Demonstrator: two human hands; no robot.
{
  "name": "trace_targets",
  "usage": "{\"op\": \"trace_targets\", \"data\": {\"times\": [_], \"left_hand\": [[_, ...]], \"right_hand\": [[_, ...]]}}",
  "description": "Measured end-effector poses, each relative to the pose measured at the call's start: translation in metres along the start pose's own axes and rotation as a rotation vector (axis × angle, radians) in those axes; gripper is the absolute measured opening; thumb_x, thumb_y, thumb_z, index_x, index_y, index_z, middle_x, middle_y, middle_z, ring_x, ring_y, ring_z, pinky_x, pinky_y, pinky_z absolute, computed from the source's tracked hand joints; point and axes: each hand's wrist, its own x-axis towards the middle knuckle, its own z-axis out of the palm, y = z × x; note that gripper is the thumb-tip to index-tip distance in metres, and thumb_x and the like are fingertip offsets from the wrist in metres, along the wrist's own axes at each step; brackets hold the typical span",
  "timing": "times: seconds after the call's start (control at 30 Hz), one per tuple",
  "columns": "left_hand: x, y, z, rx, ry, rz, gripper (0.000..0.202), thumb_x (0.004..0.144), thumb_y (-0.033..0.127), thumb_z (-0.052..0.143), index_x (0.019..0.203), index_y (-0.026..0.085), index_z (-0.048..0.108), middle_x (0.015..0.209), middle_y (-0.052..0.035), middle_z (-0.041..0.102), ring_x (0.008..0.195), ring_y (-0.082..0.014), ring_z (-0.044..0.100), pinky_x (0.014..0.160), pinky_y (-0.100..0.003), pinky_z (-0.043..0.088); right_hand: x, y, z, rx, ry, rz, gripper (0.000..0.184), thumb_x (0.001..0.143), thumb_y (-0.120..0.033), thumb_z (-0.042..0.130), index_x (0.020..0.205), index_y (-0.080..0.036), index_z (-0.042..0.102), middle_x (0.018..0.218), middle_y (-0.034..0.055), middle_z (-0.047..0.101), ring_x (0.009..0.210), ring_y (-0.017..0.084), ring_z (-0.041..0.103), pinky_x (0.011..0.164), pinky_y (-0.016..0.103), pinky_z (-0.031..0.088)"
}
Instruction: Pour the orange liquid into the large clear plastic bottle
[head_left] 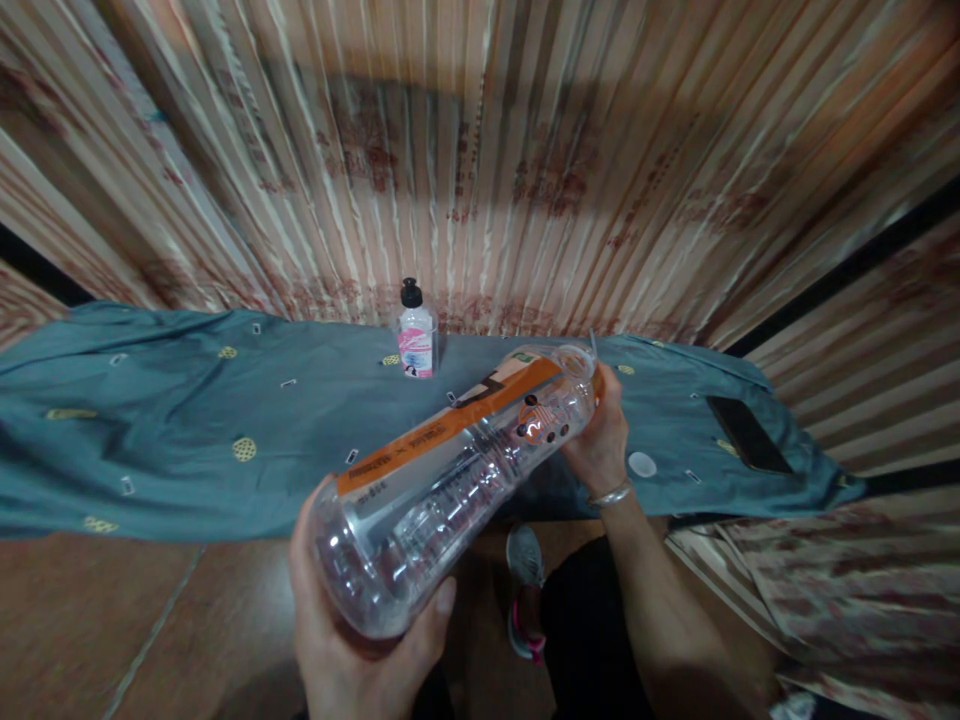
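Left hand (358,665) | clear bottle (480,478) | orange label (427,438): print too blurred

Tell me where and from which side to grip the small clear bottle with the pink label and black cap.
Probably its pink-labelled body, below the black cap, from the front left: it stands upright, with the pleated beige curtain behind and the large clear orange-labelled plastic bottle slanting at front right.

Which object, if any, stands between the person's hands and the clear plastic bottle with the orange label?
Nothing visible does: the left hand holds the clear plastic bottle by its base, the right hand by its mouth end. The small black-capped bottle stands on the cloth beyond, not between.
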Motion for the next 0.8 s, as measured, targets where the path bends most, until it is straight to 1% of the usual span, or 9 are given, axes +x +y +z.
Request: {"op": "trace_targets", "data": {"times": [0.1, 0.23, 0.33, 0.4, 0.47, 0.6, 0.7, 0.8], "left_hand": [[0.0001, -0.0014, -0.0009, -0.009, -0.012, -0.025, 0.094, 0.064, 0.045, 0.098, 0.146, 0.018, 0.062, 0.133, -0.0152, 0.074, 0.108, -0.0303, 0.078, 0.082, -0.035, 0.068], [-0.0012, -0.0023, -0.0008, -0.001, -0.006, -0.026, 0.095, 0.065, 0.047, 0.098, 0.148, 0.02, 0.061, 0.136, -0.0149, 0.073, 0.113, -0.0295, 0.077, 0.088, -0.033, 0.065], [-0.0018, -0.0022, -0.0005, 0.002, -0.003, -0.016, 0.095, 0.065, 0.05, 0.098, 0.148, 0.02, 0.061, 0.136, -0.0159, 0.073, 0.115, -0.0315, 0.077, 0.088, -0.035, 0.066], [-0.0017, -0.0026, -0.0008, 0.011, -0.001, -0.011, 0.095, 0.065, 0.05, 0.098, 0.147, 0.019, 0.062, 0.135, -0.0164, 0.073, 0.115, -0.0325, 0.077, 0.088, -0.036, 0.067], [-0.0014, -0.0034, -0.0013, 0.015, -0.005, -0.006, 0.095, 0.065, 0.049, 0.098, 0.147, 0.019, 0.062, 0.135, -0.0161, 0.073, 0.114, -0.032, 0.077, 0.087, -0.035, 0.067], [-0.001, -0.0043, -0.0007, -0.01, 0.0, 0.014, 0.093, 0.064, 0.041, 0.098, 0.147, 0.018, 0.063, 0.135, -0.0141, 0.074, 0.111, -0.0271, 0.078, 0.084, -0.029, 0.066], [-0.001, -0.0031, 0.0005, -0.021, 0.002, 0.025, 0.09, 0.065, 0.038, 0.096, 0.147, 0.018, 0.063, 0.133, -0.0131, 0.075, 0.11, -0.0259, 0.079, 0.086, -0.029, 0.067], [-0.0009, -0.0027, 0.0001, 0.003, -0.004, 0.033, 0.088, 0.066, 0.037, 0.095, 0.147, 0.018, 0.064, 0.131, -0.0129, 0.076, 0.108, -0.0258, 0.079, 0.084, -0.029, 0.067]], "right_hand": [[-0.0003, 0.0001, 0.0001, -0.004, -0.006, 0.003, 0.072, 0.084, -0.042, 0.076, 0.147, -0.019, 0.049, 0.139, 0.0175, 0.072, 0.128, 0.035, 0.072, 0.108, 0.053, 0.061], [-0.0003, 0.0009, 0.0006, -0.005, 0.009, -0.002, 0.074, 0.084, -0.042, 0.076, 0.148, -0.019, 0.048, 0.138, 0.0182, 0.072, 0.126, 0.036, 0.073, 0.106, 0.054, 0.062], [0.0, 0.0008, 0.0009, 0.011, 0.0, -0.005, 0.069, 0.086, -0.041, 0.075, 0.146, -0.019, 0.05, 0.136, 0.0173, 0.073, 0.124, 0.034, 0.074, 0.106, 0.052, 0.062], [-0.0001, 0.0011, 0.0011, 0.007, 0.006, -0.01, 0.071, 0.085, -0.042, 0.076, 0.148, -0.019, 0.049, 0.137, 0.0175, 0.072, 0.125, 0.035, 0.073, 0.106, 0.053, 0.062], [-0.0007, 0.0021, 0.0012, 0.0, 0.012, -0.02, 0.076, 0.084, -0.042, 0.077, 0.15, -0.019, 0.047, 0.138, 0.0179, 0.072, 0.127, 0.035, 0.072, 0.107, 0.054, 0.061], [-0.002, 0.0047, 0.0016, 0.001, -0.004, -0.022, 0.077, 0.084, -0.041, 0.076, 0.151, -0.019, 0.046, 0.14, 0.0182, 0.07, 0.128, 0.036, 0.071, 0.108, 0.055, 0.061], [-0.0019, 0.0051, 0.0018, -0.02, 0.013, -0.027, 0.078, 0.084, -0.042, 0.076, 0.152, -0.018, 0.045, 0.14, 0.0193, 0.071, 0.129, 0.036, 0.072, 0.107, 0.055, 0.061], [-0.0008, 0.0033, 0.0015, -0.031, 0.022, -0.031, 0.073, 0.085, -0.043, 0.076, 0.148, -0.019, 0.049, 0.136, 0.0177, 0.073, 0.123, 0.035, 0.074, 0.104, 0.053, 0.064]]}}
